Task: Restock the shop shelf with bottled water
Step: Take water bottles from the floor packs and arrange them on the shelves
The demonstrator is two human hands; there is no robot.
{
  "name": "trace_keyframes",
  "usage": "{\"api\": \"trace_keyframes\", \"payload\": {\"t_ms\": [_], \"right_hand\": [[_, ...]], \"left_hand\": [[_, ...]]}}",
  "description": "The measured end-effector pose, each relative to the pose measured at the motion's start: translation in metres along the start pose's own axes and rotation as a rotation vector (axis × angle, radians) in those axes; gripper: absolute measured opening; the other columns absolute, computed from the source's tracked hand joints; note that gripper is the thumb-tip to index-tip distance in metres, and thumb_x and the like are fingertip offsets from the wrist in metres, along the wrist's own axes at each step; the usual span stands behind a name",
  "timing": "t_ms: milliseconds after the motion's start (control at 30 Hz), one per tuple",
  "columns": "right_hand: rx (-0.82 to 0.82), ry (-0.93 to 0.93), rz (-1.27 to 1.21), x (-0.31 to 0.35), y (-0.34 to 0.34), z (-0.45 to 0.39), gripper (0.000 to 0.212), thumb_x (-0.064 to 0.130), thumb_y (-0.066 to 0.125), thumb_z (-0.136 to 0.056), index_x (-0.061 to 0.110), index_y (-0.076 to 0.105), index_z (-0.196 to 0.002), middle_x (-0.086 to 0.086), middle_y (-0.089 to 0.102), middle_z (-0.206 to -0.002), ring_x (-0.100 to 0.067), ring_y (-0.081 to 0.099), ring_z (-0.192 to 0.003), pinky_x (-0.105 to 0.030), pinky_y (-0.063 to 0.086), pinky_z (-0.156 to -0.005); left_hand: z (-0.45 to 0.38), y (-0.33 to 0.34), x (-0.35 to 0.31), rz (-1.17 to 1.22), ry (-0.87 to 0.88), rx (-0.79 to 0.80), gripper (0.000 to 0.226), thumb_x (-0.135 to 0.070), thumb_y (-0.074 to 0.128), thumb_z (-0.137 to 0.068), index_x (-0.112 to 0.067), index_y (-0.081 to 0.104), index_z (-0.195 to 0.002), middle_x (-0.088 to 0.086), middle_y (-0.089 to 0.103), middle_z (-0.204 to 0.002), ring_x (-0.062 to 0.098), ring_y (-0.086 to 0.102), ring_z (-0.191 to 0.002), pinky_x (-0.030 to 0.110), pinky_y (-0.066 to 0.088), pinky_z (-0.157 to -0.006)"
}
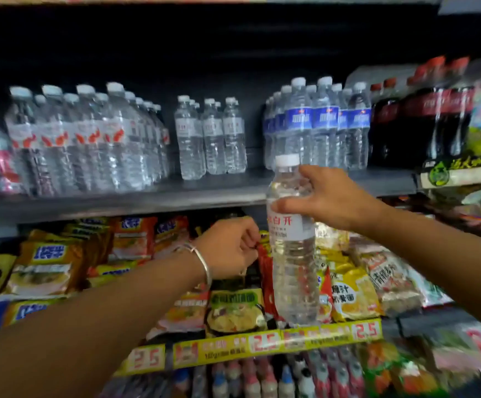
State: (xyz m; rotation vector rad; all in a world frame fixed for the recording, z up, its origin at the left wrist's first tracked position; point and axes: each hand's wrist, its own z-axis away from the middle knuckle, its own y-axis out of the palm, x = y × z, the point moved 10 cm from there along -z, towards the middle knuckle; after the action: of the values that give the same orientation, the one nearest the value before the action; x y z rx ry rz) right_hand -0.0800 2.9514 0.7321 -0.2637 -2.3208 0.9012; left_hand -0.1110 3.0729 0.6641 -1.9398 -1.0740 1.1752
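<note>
My right hand (328, 196) grips a clear water bottle (294, 268) by its shoulder, just under the white cap; the bottle hangs upright in front of the shelf edge (147, 203). A small group of matching white-label bottles (210, 139) stands at the middle of that shelf, with bare shelf to its right. My left hand (228, 247), with a silver bangle on the wrist, hovers with loosely curled fingers just left of the held bottle, over the snack packets, holding nothing that I can see.
Red-label water bottles (90, 139) fill the shelf's left side, blue-label ones (319, 124) the right, then dark cola bottles (423, 116). Below lie noodle and snack packets (233, 308) behind a yellow price strip (262, 344). Small drink bottles (262, 380) stand lower down.
</note>
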Motion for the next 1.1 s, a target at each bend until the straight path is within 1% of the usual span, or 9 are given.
{"api": "trace_keyframes", "payload": {"t_ms": [100,167,300,467,667,767,933,1000,1100], "right_hand": [[-0.062,-0.036,-0.032,0.037,-0.034,-0.04,0.033,0.041,0.072,-0.073,0.016,0.059,-0.091,0.005,0.063,-0.083,-0.009,0.06,-0.072,-0.023,0.049,-0.057],[-0.106,-0.049,-0.044,0.056,-0.047,-0.069,0.033,0.04,0.071,-0.074,0.013,0.063,-0.09,0.0,0.063,-0.075,-0.014,0.059,-0.062,-0.026,0.048,-0.049],[-0.158,-0.052,-0.121,0.079,-0.052,-0.131,0.036,0.039,0.073,-0.07,0.006,0.068,-0.085,-0.008,0.066,-0.07,-0.024,0.063,-0.06,-0.033,0.05,-0.046],[-0.171,-0.013,-0.172,0.082,-0.035,-0.195,0.026,0.037,0.073,-0.071,0.013,0.066,-0.077,-0.004,0.065,-0.066,-0.018,0.061,-0.054,-0.025,0.045,-0.045],[-0.151,0.0,-0.142,0.067,-0.001,-0.259,0.026,0.038,0.073,-0.072,0.014,0.067,-0.08,-0.01,0.071,-0.08,-0.026,0.069,-0.071,-0.033,0.057,-0.054],[-0.125,-0.009,-0.086,0.055,0.014,-0.287,0.033,0.042,0.072,-0.073,0.015,0.066,-0.092,-0.006,0.069,-0.085,-0.019,0.066,-0.07,-0.024,0.051,-0.046],[-0.068,-0.033,-0.092,0.03,0.033,-0.327,0.028,0.043,0.072,-0.075,0.021,0.063,-0.09,-0.004,0.068,-0.087,-0.018,0.065,-0.069,-0.027,0.053,-0.051],[-0.051,-0.029,-0.125,0.017,0.041,-0.339,0.032,0.043,0.073,-0.074,0.022,0.062,-0.096,-0.002,0.066,-0.087,-0.015,0.065,-0.068,-0.026,0.051,-0.05],[-0.021,-0.022,-0.115,0.003,0.051,-0.357,0.042,0.042,0.074,-0.073,0.019,0.061,-0.106,-0.001,0.067,-0.087,-0.014,0.066,-0.069,-0.024,0.05,-0.048]], "left_hand": [[-0.026,-0.064,-0.013,-0.05,0.014,-0.028,0.018,-0.008,0.061,-0.084,-0.009,0.059,-0.102,0.001,0.059,-0.092,0.002,0.051,-0.072,0.0,0.039,-0.06],[-0.041,-0.096,-0.013,-0.085,0.008,-0.03,0.019,-0.009,0.062,-0.085,-0.009,0.06,-0.103,0.002,0.059,-0.093,0.006,0.052,-0.075,0.002,0.041,-0.062],[-0.068,-0.143,0.002,-0.155,-0.021,-0.036,0.019,-0.011,0.063,-0.084,-0.012,0.06,-0.103,0.0,0.059,-0.092,0.013,0.055,-0.085,0.021,0.047,-0.079],[-0.096,-0.182,0.041,-0.204,-0.042,-0.079,0.02,-0.008,0.062,-0.082,-0.009,0.062,-0.102,0.004,0.06,-0.095,0.018,0.058,-0.089,0.03,0.05,-0.089],[-0.128,-0.185,0.1,-0.267,-0.1,-0.054,0.013,-0.011,0.063,-0.082,-0.017,0.059,-0.093,-0.002,0.056,-0.091,0.018,0.057,-0.092,0.028,0.05,-0.089],[-0.144,-0.18,0.124,-0.29,-0.126,-0.049,0.013,-0.014,0.064,-0.082,-0.016,0.06,-0.095,-0.001,0.056,-0.092,0.021,0.058,-0.095,0.029,0.049,-0.089],[-0.172,-0.165,0.148,-0.336,-0.146,-0.058,0.02,-0.019,0.065,-0.083,-0.01,0.06,-0.1,0.001,0.059,-0.095,0.018,0.057,-0.094,0.025,0.047,-0.084],[-0.183,-0.158,0.153,-0.363,-0.165,-0.049,0.023,-0.022,0.064,-0.085,-0.009,0.059,-0.103,0.004,0.062,-0.105,0.02,0.058,-0.1,0.027,0.047,-0.087],[-0.198,-0.15,0.157,-0.353,-0.174,-0.046,0.013,-0.021,0.064,-0.085,-0.014,0.058,-0.094,0.003,0.059,-0.097,0.019,0.058,-0.095,0.025,0.046,-0.085]]}}
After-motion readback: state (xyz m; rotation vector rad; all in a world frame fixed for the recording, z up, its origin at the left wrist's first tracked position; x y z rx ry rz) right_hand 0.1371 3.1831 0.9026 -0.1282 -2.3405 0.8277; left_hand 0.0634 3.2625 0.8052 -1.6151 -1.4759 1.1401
